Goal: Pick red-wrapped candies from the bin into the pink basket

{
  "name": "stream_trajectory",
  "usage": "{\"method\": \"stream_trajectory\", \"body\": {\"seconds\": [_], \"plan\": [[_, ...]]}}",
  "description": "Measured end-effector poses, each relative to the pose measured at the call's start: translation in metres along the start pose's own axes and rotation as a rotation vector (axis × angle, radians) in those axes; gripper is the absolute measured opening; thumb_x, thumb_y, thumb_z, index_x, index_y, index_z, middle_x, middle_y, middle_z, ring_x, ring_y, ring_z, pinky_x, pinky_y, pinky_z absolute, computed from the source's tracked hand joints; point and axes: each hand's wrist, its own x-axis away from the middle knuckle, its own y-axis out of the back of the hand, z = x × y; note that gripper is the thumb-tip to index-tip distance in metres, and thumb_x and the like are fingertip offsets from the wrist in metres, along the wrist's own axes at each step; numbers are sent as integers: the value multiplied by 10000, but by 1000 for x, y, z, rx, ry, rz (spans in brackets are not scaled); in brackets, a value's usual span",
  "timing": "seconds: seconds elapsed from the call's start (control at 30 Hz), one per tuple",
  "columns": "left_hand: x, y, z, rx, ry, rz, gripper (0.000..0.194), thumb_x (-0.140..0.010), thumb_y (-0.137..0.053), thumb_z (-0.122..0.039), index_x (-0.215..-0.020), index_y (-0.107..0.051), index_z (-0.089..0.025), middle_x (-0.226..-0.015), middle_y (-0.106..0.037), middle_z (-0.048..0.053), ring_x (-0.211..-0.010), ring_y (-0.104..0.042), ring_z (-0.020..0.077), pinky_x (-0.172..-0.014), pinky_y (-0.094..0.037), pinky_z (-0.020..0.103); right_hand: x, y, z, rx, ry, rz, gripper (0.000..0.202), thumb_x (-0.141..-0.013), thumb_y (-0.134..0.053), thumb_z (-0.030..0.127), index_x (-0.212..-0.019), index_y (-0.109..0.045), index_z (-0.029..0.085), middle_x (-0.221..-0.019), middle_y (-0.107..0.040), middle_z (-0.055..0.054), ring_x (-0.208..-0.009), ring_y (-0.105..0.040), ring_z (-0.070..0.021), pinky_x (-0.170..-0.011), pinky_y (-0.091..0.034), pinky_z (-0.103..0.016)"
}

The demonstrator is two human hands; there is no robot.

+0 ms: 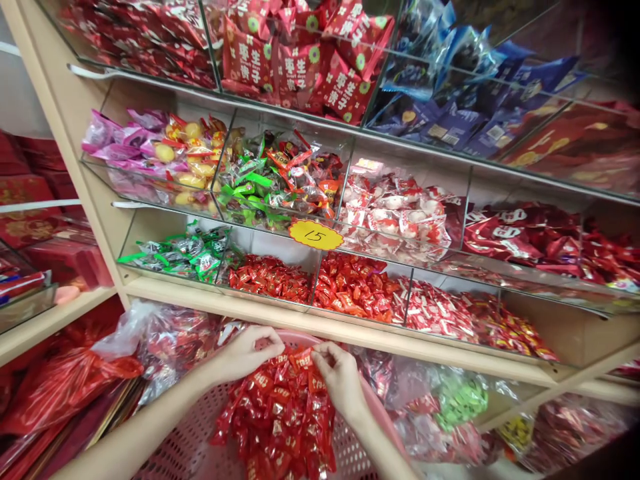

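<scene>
Both hands are at the top edge of a bag of red-wrapped candies [280, 407], over a pink perforated plastic basket [185, 427]. The clear film of the bag is hard to make out against the shiny wrappers. My left hand [255, 350] curls thumb and fingers together at its upper left corner. At the upper right, my right hand [340, 379] pinches the edge between thumb and fingers. The lower part of the bag hangs inside the basket, its bottom cut off by the frame.
Just beyond my hands stands a wooden shelf [350, 328] with clear-walled compartments of wrapped sweets, including red candies [270, 277]. A yellow price tag [316, 235] reads 15. Bagged goods [165, 340] lie under the shelf at left, with more clear bags [435, 407] at right.
</scene>
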Motion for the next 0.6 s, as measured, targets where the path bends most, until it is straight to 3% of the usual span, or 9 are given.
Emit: {"method": "stream_trajectory", "body": {"seconds": [0.13,0.27,0.43,0.6], "plan": [[3,6,-21,7,22,-19,263,-811,-501,-382,-767,-622,-152,-802,-652,9,-783,-565,154,-751,-417,266,3,2,6,-70,-19,-16,226,-804,-511,353,-792,-612,151,-693,-639,-27,-576,-529,-137,-544,-413,-225],[1,6,-35,21,18,-26,255,-796,-517,-371,-754,-632,-147,-791,-658,15,-787,-570,156,-778,-415,272,5,5,13,19,-10,-49,200,-797,-513,332,-813,-614,159,-678,-643,-27,-571,-544,-147,-542,-409,-226],[-4,1,-27,28,31,-19,263,-790,-515,-373,-757,-635,-141,-783,-659,21,-768,-572,159,-734,-428,259,2,11,10,194,23,-81,191,-801,-485,304,-805,-622,170,-719,-652,-37,-585,-551,-158,-563,-398,-235],[-7,4,-15,18,28,-31,253,-791,-517,-364,-751,-626,-139,-789,-653,26,-777,-568,158,-750,-423,259,-5,19,6,218,14,-86,230,-808,-459,323,-743,-620,172,-609,-616,-12,-525,-524,-148,-535,-373,-229]]}}
